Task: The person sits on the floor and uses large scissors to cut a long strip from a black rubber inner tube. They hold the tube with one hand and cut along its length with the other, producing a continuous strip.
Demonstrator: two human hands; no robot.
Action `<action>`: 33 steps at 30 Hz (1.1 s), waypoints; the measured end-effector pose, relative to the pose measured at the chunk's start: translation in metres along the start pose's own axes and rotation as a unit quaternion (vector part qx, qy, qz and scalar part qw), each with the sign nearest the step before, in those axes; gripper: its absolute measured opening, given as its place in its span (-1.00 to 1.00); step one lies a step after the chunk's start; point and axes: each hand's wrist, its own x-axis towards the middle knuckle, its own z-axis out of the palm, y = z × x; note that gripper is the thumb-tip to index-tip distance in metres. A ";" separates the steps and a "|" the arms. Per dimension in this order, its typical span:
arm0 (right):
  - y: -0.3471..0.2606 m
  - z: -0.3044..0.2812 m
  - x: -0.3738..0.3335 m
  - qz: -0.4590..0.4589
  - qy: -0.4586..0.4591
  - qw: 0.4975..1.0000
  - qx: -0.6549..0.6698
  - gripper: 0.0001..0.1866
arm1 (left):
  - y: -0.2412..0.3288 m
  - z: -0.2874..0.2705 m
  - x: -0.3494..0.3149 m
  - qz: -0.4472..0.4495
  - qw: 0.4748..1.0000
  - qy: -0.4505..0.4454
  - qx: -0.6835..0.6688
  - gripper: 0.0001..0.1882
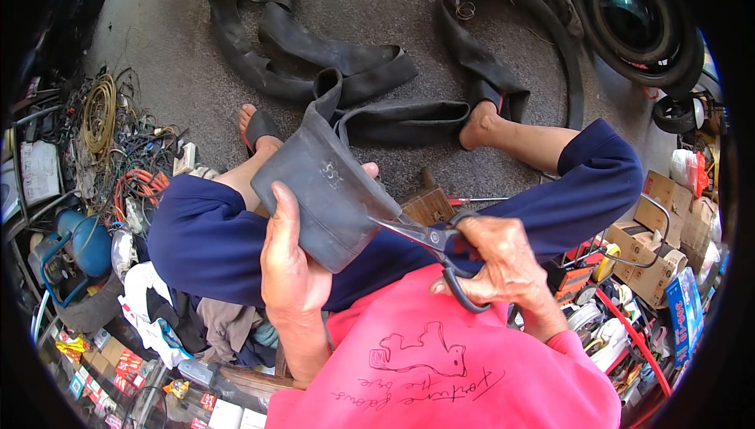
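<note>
My left hand [292, 260] grips the near end of a wide strip of black inner-tube rubber [314, 185], thumb on top and fingertips showing past its far edge. Over my lap the strip is held up, and it runs on down to the floor between my feet. A pair of scissors [425, 236] with dark handles is in my right hand [503, 260], fingers through the loops. The blades are spread around the strip's right edge; how deep the lower blade reaches is hidden by the rubber.
More inner tube [338, 67] lies in folds on the floor ahead, with another looped length [511, 4] at right. Tyres [629, 12] stand far right. Wire coils [100, 118] and a blue tank [82, 240] crowd the left. Cardboard boxes [668, 201] sit at right, a wooden block [429, 205] between my legs.
</note>
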 end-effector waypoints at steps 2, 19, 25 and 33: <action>0.005 -0.011 0.001 -0.058 0.046 0.990 -0.120 -0.34 | 0.007 0.001 0.001 -0.004 1.000 -0.017 0.023 -0.31; 0.020 -0.062 0.032 -0.260 0.016 0.907 -0.330 -0.37 | 0.039 0.011 0.009 -0.048 0.976 -0.077 0.196 -0.26; 0.014 -0.069 0.039 -0.270 0.001 0.907 -0.322 -0.32 | 0.044 0.002 0.025 -0.143 0.975 -0.093 0.141 -0.21; 0.013 -0.077 0.043 -0.191 -0.131 0.961 -0.153 -0.40 | 0.042 -0.001 0.031 -0.166 0.976 -0.112 0.081 -0.22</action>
